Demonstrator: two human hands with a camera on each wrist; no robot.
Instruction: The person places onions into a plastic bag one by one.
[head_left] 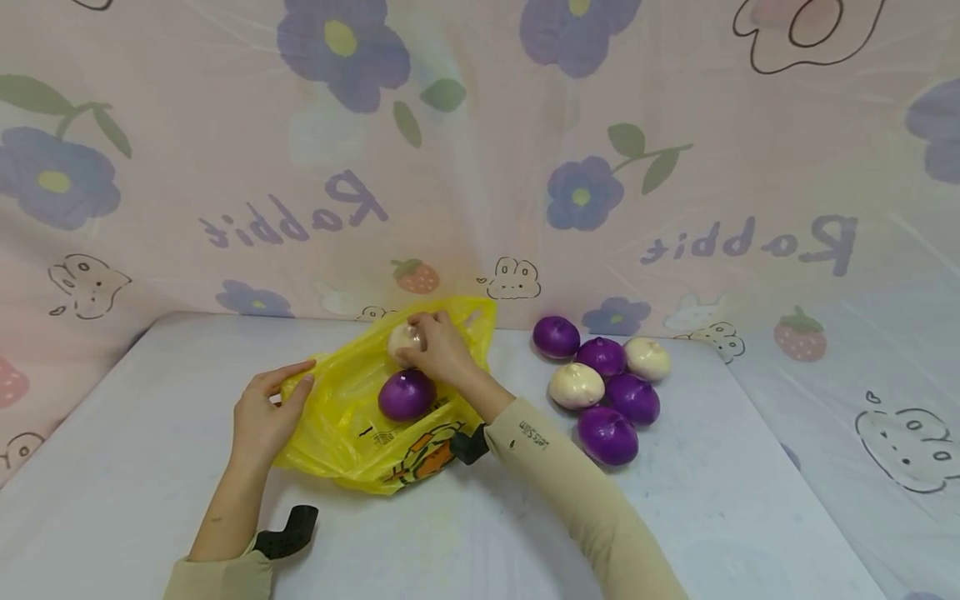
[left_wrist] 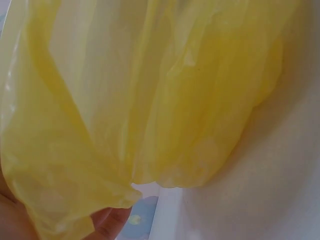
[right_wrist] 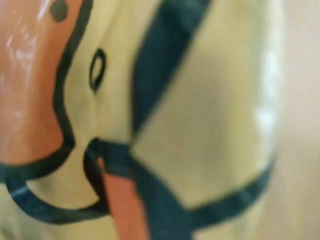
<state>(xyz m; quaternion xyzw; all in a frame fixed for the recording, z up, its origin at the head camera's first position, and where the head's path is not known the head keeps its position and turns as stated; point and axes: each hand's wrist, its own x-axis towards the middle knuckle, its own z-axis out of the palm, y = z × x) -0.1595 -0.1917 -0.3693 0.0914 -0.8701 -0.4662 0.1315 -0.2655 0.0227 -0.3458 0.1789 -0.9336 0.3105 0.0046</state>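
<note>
A yellow plastic bag (head_left: 337,417) with an orange and black print lies on the table, its mouth spread. My left hand (head_left: 262,412) pinches the bag's left edge between thumb and fingers; the left wrist view shows fingers (left_wrist: 112,222) at the yellow film (left_wrist: 200,110). At the bag's opening, my right hand (head_left: 444,350) grips a cream-white onion-shaped ball (head_left: 402,343). Just below it, a purple onion-shaped ball (head_left: 407,396) sits on the bag. Only the blurred bag print (right_wrist: 165,65) fills the right wrist view, and the right hand is hidden there.
To the right, several purple balls (head_left: 609,436) and two cream-white balls (head_left: 577,386) lie grouped on the white table (head_left: 712,500). A patterned cloth (head_left: 480,167) hangs behind the table. Black wrist mounts (head_left: 288,533) stick out from both wrists.
</note>
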